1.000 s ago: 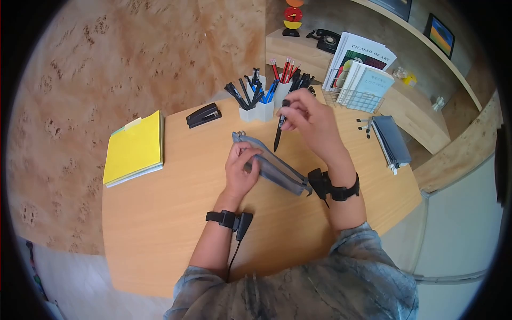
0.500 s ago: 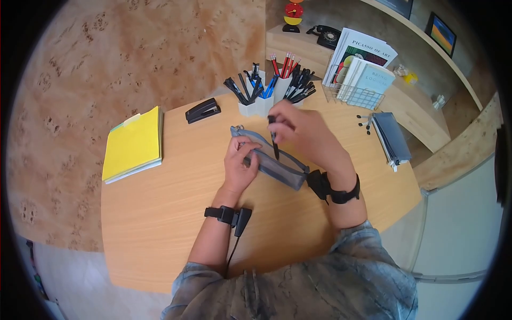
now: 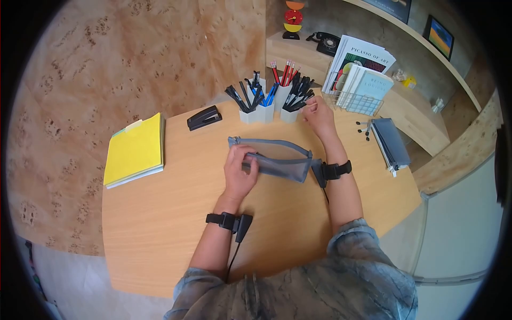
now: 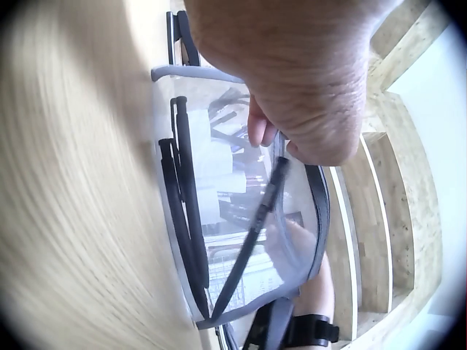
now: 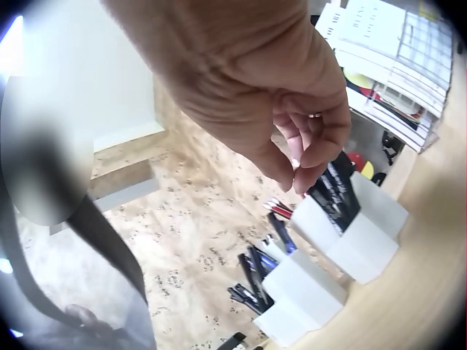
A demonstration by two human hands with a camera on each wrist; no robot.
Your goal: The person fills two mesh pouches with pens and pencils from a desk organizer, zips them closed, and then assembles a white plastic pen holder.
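Observation:
My left hand (image 3: 241,166) pinches the near rim of a see-through grey pencil pouch (image 3: 282,169), which gapes open on the desk. Through its side in the left wrist view, two black pens (image 4: 191,204) lie along the bottom and another black pen (image 4: 252,237) leans diagonally. Over at the right-hand white pen cup (image 3: 289,115), my right hand (image 3: 320,118) has its fingers bent, thumb and forefinger tips together. Those tips overlap the tops of the black pens (image 5: 339,191) in the right wrist view; I cannot tell if they grip one.
More white cups (image 3: 261,113) hold black and blue pens, and red pencils (image 3: 288,72) stand behind. A black stapler (image 3: 205,117) and yellow folder (image 3: 136,149) lie left. To the right are a wire rack (image 3: 362,104) of books and another grey pouch (image 3: 391,141).
My right hand lowered a black pen into the pouch, let it go, and moved up and right to the pen cup. The left hand stays at the pouch, whose mouth now gapes wider.

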